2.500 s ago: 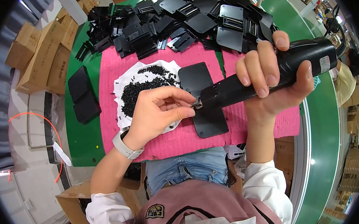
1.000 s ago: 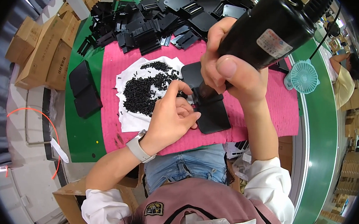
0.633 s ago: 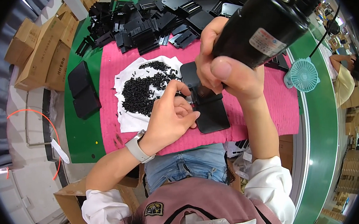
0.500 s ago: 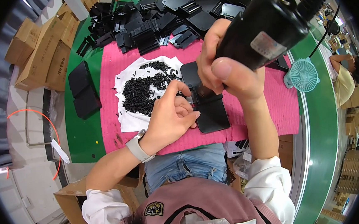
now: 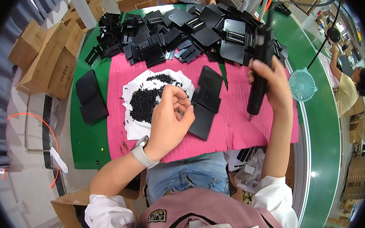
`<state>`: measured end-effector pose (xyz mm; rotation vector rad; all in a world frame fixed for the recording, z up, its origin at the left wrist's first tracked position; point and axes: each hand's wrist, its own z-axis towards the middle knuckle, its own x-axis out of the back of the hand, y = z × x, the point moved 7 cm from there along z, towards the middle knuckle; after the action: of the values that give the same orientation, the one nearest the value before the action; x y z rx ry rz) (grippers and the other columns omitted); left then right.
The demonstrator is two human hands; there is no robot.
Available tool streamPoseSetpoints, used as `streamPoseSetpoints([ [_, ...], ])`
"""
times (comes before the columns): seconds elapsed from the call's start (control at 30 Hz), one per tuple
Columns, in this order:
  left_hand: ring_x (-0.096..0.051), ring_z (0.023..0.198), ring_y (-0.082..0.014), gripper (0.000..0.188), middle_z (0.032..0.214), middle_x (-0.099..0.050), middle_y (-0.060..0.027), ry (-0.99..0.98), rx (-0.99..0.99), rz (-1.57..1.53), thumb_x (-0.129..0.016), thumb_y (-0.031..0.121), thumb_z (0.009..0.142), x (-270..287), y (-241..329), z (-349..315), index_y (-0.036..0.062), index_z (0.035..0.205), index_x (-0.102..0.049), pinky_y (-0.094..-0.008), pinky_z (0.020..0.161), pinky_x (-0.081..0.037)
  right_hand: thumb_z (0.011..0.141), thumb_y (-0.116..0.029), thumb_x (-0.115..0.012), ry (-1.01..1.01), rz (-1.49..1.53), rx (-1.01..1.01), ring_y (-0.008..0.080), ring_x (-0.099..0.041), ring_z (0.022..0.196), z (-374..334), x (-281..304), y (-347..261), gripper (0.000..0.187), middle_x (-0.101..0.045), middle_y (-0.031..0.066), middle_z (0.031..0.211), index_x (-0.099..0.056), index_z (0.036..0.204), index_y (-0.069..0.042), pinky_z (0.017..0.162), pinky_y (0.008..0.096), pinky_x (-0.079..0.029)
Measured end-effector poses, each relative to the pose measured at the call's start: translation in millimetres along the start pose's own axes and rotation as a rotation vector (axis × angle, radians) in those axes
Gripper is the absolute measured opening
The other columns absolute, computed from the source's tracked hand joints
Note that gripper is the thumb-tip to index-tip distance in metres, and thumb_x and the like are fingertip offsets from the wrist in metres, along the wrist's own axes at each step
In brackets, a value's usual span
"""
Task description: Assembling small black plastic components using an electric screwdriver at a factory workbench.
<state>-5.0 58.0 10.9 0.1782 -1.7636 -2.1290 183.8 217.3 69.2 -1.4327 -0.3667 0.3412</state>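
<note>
My right hand [image 5: 274,84] has just swung the driver [image 5: 258,91] off the plate [image 5: 201,121]; half a second ago it stood over the plate's middle. Now I hold it upright over the bare pink mat [image 5: 231,136], to the plate's right, my fingers wrapped round the body. Its tip is near the mat; I can't tell whether they touch.

The plate lies on the mat between my two hands, its raised middle in plain sight now that the driver is away. My left hand [image 5: 174,113] is loosely curled, thumb and fingertips close together, at the plate's left edge and partly over the screws [image 5: 143,105] on the white cloth [image 5: 135,132]. I can't tell if it pinches a screw or touches the plate.

I judge this to be a pause in the driving, with the plate free of the tool.
</note>
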Motion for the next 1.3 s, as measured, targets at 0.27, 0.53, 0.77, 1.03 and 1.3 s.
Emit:
streamPoseSetpoints([
  [0.27, -0.059, 0.071, -0.0169, 0.024, 0.086, -0.059, -0.0094, 0.221, -0.464, 0.081, -0.056, -0.017, 0.073, 20.4, 45.7, -4.6, 0.0014, 0.086, -0.049, -0.025, 0.057, -0.049, 0.07, -0.025, -0.074, 0.293, -1.377, 0.518, 0.0298, -0.059, 0.098, -31.8, -22.4, -33.6, 0.066, -0.055, 0.0158, 0.116, -0.049, 0.128, -0.006, 0.081, 0.0368, -0.048],
  [0.53, -0.061, 0.082, -0.0294, 0.025, 0.094, -0.059, -0.0165, 0.159, -1.015, 0.424, -0.07, -0.006, 0.071, 18.6, 83.0, -33.7, -0.0014, 0.091, -0.054, -0.0335, 0.069, -0.051, 0.062, -0.021, -0.078, -0.714, -0.942, 0.583, 0.0334, -0.062, 0.071, -51.8, -120.7, -27.7, 0.048, -0.062, 0.0128, 0.077, -0.057, 0.101, -0.003, 0.063, 0.0409, -0.049],
  [0.77, -0.054, 0.1, -0.0147, 0.047, 0.113, -0.057, -0.01, 0.02, -0.165, -0.402, -0.062, 0.032, 0.09, 33.7, 30.5, -9.1, -0.0038, 0.118, -0.051, -0.0299, 0.089, -0.043, 0.066, -0.017, -0.079, -0.332, -0.344, 0.631, 0.033, -0.062, 0.072, -78.2, -140.8, -40.2, 0.045, -0.061, 0.0148, 0.083, -0.055, 0.101, 0.0, 0.063, 0.0347, -0.049],
  [1.03, -0.053, 0.074, -0.006, 0.021, 0.083, -0.061, 0.0004, 0.282, -0.172, -0.304, -0.062, 0.021, 0.089, 92.7, 45.2, -56.3, 0.0007, 0.094, -0.062, -0.0202, 0.067, -0.042, 0.086, -0.033, -0.053, -0.65, 0.097, 0.279, 0.015, -0.062, 0.07, -84.9, -144.9, -33.9, 0.039, -0.066, 0.0079, 0.076, -0.064, 0.085, 0.004, 0.063, 0.0254, -0.048],
  [1.3, -0.059, 0.102, -0.0241, 0.046, 0.122, -0.057, -0.0094, 1.382, 0.053, -0.488, -0.054, 0.033, 0.089, 414.6, -50.7, -308.1, 0.0022, 0.123, -0.053, -0.0379, 0.094, -0.045, 0.076, -0.019, -0.066, -0.148, -0.702, 0.444, 0.0219, -0.063, 0.094, -8.8, -76.8, -16.8, 0.042, -0.062, 0.0111, 0.108, -0.058, 0.114, -0.004, 0.078, 0.0332, -0.051],
])
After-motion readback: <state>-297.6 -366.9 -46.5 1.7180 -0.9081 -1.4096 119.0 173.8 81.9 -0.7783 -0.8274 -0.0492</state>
